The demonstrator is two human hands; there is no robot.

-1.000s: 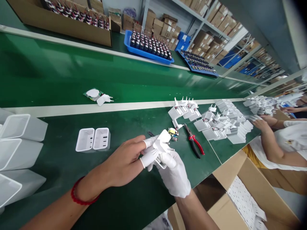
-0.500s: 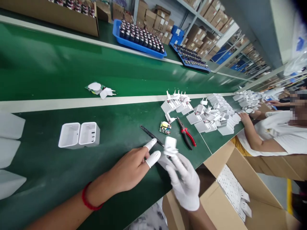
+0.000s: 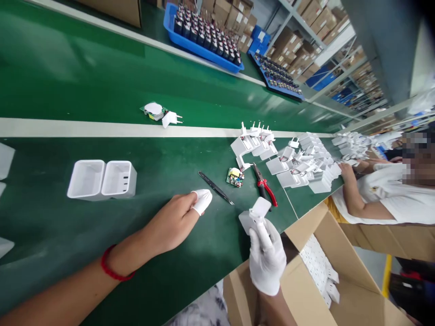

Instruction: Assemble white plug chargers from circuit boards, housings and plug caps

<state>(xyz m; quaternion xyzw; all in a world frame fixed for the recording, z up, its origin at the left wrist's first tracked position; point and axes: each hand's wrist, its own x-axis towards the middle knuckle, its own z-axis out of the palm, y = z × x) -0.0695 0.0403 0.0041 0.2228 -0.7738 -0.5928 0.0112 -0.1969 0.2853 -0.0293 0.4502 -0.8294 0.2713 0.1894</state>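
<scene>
White-gloved, the right hand (image 3: 267, 262) has drawn the casing (image 3: 246, 222) away from the left hand (image 3: 170, 226) — the handling now looks one-handed. Its fingers (image 3: 264, 236) pinch the casing at five o'clock; the left fingers (image 3: 203, 200), at seven, press together, apparently empty. The casing is pale, boxy — topped by a tilted flat piece (image 3: 261, 207).

On the green bench (image 3: 163, 170) lie open white boxes (image 3: 86, 179), tweezers (image 3: 216, 187), a circuit board (image 3: 234, 177), pliers (image 3: 262, 183) and plug housings (image 3: 299, 164).
</scene>
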